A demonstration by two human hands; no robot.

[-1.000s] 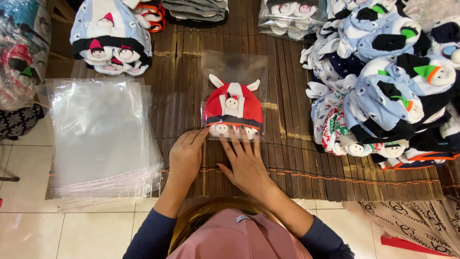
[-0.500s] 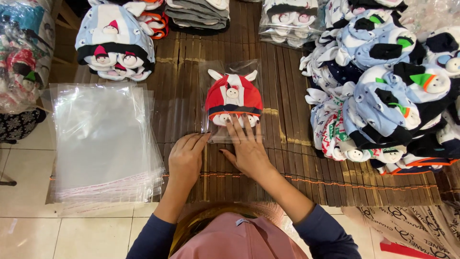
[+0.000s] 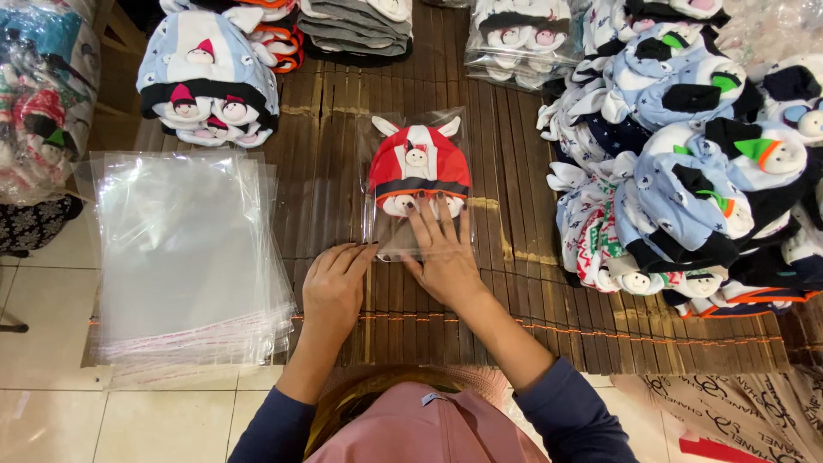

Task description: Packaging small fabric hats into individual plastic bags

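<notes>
**Bagged red hat on slatted mat, both hands at its lower edge**

Item 1. Clear plastic bag, centre of the frame, lying flat on a dark slatted mat. Contents: one red hat with two white ears, a small white figure on the front and a dark band at the brim.

Item 2. Right hand, just below centre. Open, palm down, fingers spread; the fingertips press on the lower part of the bag, over the brim of the hat.

Item 3. Left hand, left of the right hand. Open and flat on the mat, fingers together, tips at the bag's lower left corner. Grips nothing.

Item 4. Stack of empty clear bags, left of the frame, overhanging the mat's edge above a tiled floor. Count cannot be told; the sheets overlap.

Item 5. Pile of light blue hats, upper left, with dark brims and small figures. Exact count unclear.

Item 6. Packet of bagged hats, top centre-right, cut off by the upper edge.

Item 7. Large heap of blue and dark hats, right side, tangled, too many to count, partly cut off at the right edge.

Item 8. Folded grey and orange pieces, top centre, cut off; kind hard to make out.
</notes>
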